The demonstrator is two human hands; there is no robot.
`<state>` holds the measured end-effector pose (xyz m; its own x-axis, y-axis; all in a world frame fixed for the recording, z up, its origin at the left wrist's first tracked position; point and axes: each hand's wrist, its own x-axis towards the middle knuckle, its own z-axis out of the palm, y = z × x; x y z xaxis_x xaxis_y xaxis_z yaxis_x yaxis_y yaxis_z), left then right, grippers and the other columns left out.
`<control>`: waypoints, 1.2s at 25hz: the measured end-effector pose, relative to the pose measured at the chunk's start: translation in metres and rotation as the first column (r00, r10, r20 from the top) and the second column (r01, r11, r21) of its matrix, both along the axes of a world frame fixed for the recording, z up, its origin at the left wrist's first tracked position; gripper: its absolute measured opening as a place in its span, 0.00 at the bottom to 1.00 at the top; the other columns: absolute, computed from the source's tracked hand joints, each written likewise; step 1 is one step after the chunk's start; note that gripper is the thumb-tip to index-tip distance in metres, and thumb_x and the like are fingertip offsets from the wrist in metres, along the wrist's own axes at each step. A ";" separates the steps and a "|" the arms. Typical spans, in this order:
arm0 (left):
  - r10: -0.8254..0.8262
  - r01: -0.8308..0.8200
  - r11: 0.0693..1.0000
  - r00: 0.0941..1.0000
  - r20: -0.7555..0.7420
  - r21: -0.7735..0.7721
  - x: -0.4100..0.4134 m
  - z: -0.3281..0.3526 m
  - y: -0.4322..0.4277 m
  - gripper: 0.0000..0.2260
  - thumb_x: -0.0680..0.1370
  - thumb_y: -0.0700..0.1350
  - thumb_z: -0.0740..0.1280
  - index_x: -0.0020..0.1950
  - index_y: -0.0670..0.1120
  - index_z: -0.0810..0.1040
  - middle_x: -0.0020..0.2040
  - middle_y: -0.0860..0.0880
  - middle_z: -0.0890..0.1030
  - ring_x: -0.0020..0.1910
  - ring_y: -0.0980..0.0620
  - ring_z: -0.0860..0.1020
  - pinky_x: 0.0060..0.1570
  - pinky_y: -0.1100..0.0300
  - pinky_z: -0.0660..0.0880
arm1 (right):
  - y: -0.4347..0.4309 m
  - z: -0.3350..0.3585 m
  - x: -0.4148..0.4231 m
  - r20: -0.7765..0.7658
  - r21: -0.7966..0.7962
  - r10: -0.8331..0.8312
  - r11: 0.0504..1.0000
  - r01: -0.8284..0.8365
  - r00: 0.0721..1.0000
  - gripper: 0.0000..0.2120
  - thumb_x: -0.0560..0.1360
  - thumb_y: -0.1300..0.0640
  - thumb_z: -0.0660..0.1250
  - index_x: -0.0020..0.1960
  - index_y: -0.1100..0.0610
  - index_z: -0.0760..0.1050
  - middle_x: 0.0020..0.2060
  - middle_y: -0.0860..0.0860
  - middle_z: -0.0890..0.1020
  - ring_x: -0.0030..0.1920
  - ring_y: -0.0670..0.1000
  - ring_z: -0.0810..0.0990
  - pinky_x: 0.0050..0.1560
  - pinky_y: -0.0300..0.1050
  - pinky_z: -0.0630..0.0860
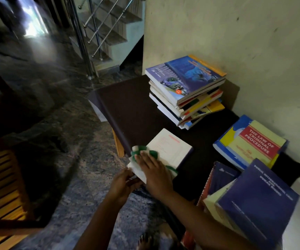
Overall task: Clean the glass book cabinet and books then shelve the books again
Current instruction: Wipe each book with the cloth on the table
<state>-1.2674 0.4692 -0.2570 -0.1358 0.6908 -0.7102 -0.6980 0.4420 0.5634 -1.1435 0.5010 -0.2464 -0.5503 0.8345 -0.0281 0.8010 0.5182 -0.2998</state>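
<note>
- The dark table [136,109] sits against the wall [235,33], and the white book [170,148] lies flat at its front-left edge, closed, with one corner just at the rim.
- The right hand [154,172] is laid flat on a green and white cloth [136,150] - fingers straight and together, pressing the cloth onto the near end of the white book's cover.
- The left hand [121,186] is at the table's front-left edge, fingers curled round the near corner of the white book, right beside the cloth. It's a bit blurry there, but it looks like a grip.
- A stack of books [185,82] stands at the far edge by the wall, slightly skewed, with a blue cover on top.
- Toward the right edge, a yellow book [253,143] with a red title band lies on a larger blue book [223,141], well apart from the white one.
- At the near-right corner a navy book [257,199] leans tilted on top of a few others, close to the person's right arm.
- A black cushion [290,170] is tucked in just beside the yellow book - between it and the wall.
- Off the table: a stone-patterned floor [91,168], a steel stair railing [84,42] at the back, and a bare foot [145,240] down at the bottom.
</note>
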 end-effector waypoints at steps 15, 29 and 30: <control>0.028 0.131 0.938 0.894 -0.448 0.320 0.032 0.038 0.003 0.03 0.74 0.44 0.68 0.42 0.45 0.76 0.43 0.43 0.81 0.45 0.44 0.79 0.48 0.43 0.76 | -0.015 0.134 0.101 -0.628 -0.293 -0.264 0.952 0.092 0.732 0.31 0.77 0.73 0.56 0.71 0.43 0.59 0.71 0.41 0.63 0.69 0.36 0.61 0.68 0.31 0.60; 0.419 0.929 0.294 0.086 -0.904 0.225 0.190 0.099 -0.057 0.13 0.74 0.46 0.62 0.57 0.53 0.78 0.54 0.58 0.81 0.53 0.60 0.77 0.60 0.48 0.74 | -0.129 0.183 0.269 -0.723 -0.004 -0.298 0.904 0.428 0.623 0.26 0.76 0.63 0.57 0.68 0.42 0.57 0.66 0.33 0.60 0.64 0.23 0.56 0.60 0.19 0.58; 0.462 0.965 0.233 -0.005 -0.887 0.116 0.197 0.079 -0.064 0.13 0.74 0.46 0.61 0.58 0.53 0.77 0.55 0.56 0.81 0.56 0.58 0.77 0.57 0.40 0.74 | -0.138 0.177 0.277 -0.724 -0.024 -0.313 0.902 0.431 0.615 0.26 0.76 0.63 0.57 0.68 0.42 0.56 0.65 0.33 0.59 0.63 0.22 0.57 0.59 0.18 0.58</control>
<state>-1.0703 0.4050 -0.1779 0.4825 0.7059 0.5185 0.5769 -0.7016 0.4183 -0.8662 0.3628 -0.0696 0.0031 0.9332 0.3593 0.5178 0.3059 -0.7989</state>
